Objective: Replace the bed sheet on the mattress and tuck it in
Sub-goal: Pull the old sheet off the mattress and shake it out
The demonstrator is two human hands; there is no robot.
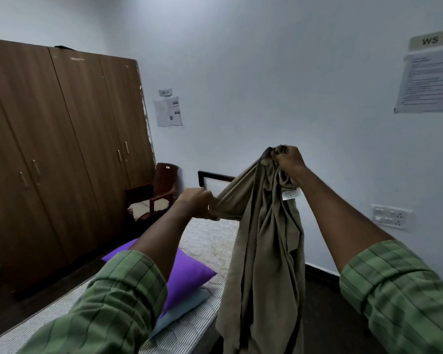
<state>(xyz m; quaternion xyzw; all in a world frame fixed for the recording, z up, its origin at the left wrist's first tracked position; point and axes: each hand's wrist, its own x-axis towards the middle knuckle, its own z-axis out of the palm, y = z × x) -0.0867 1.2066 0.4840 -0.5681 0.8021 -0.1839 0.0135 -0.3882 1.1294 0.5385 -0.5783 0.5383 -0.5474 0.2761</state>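
Both hands hold the olive bed sheet [264,246] above the bare mattress [210,241]: right hand [288,162] clenches its top, left hand [197,200] apparently pinches an edge.

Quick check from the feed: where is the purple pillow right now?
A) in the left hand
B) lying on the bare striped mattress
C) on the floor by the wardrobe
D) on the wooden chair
B: the purple pillow lies on the bare striped mattress, atop a light blue one, while both hands grip the olive sheet held up above the bed.
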